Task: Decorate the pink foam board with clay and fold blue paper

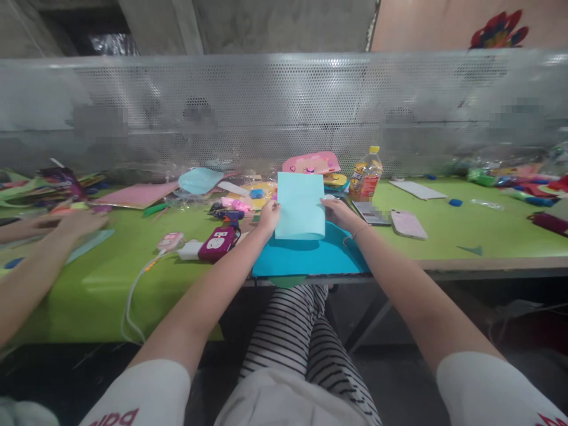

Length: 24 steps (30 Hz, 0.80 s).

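Note:
Between my two hands a light mint-green sheet (300,206), with its lower edge curling, is held up above the table. My left hand (269,216) pinches its left edge, and my right hand (338,212) grips the right edge. Under it a bright blue sheet (306,257) lies at the table's front edge, with a bit of dark green sheet (288,281) sticking out below. Behind the mint sheet stands a pink piece with a drawn face (310,162), partly covered. The fingertips behind the sheet are hidden.
On the green table (164,290) lie a maroon power bank (217,244) with a white cable, a glue gun (228,215), a pink phone (408,224) and several coloured sheets. A bottle (371,175) stands at the back. Another person's hands (75,228) work at left. A perforated metal screen (248,112) runs behind.

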Motion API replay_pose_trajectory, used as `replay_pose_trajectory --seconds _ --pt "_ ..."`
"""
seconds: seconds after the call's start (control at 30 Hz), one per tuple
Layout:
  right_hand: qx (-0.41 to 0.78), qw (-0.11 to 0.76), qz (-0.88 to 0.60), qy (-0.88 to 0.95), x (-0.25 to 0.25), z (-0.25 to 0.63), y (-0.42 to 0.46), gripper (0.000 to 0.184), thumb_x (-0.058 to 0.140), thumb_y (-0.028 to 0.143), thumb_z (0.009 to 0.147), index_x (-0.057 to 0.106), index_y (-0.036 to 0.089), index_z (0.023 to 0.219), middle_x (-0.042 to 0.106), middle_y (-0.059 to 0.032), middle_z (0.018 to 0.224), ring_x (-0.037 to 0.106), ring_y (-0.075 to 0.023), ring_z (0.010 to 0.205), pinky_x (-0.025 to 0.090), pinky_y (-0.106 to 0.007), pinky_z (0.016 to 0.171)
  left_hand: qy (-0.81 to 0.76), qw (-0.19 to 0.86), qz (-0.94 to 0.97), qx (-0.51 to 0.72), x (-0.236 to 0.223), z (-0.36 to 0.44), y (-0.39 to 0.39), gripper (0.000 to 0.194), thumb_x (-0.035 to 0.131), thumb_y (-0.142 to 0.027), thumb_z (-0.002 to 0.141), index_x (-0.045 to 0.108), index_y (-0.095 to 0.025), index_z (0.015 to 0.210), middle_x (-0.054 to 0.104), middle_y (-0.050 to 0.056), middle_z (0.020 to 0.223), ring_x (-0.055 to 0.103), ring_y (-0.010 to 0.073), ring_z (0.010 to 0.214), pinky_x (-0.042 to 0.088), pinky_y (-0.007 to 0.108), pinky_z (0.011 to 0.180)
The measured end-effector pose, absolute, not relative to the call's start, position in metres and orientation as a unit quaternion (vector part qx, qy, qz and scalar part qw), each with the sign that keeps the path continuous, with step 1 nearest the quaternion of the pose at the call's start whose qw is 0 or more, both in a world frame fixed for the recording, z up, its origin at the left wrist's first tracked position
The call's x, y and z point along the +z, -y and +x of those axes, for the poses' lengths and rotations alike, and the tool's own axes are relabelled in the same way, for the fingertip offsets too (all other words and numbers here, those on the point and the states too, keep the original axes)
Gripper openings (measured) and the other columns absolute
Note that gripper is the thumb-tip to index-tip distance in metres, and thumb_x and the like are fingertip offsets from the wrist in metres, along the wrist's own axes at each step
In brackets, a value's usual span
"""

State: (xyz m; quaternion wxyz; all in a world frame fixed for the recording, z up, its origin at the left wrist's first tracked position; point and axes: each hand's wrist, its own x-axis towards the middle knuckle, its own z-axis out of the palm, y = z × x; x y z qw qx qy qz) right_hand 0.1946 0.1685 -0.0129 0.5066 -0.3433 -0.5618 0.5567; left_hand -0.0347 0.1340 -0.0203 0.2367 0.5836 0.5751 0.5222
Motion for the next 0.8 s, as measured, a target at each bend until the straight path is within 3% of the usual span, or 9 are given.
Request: replay_pose_trajectory --seconds 0.33,0.8 --pt "0.577 0.482 -0.341 0.564 -0.0112 0.1953 -0.1645 0.026 0.081 0.034 0.061 0.063 0.015 0.065 0.066 -0.0018 0.065 0.059 -0.0123 0.06 0.051 -0.025 0.061 -0.582 0.209 0.568 0.543 -0.0142 -0.0313 -0.1258 0.027 0.054 -0.032 0.091 0.057 -0.014 0.111 0.059 0.008 0.108 0.06 0.0186 0.091 0.052 0.038 0.078" --pt "0.603 0.416 -0.345 0.587 -0.0122 0.1935 -0.16 0.013 0.074 0.025 0.07 0.067 0.016 0.074 0.071 -0.0045 0.075 0.066 -0.0154 0.069 0.056 -0.029 0.068 -0.575 0.203 0.554 0.567 -0.0142 -0.0335 -0.1278 0.027 0.054 -0.032 0.091 0.057 -0.014 0.11 0.059 0.008 0.108 0.06 0.0189 0.093 0.052 0.039 0.08"
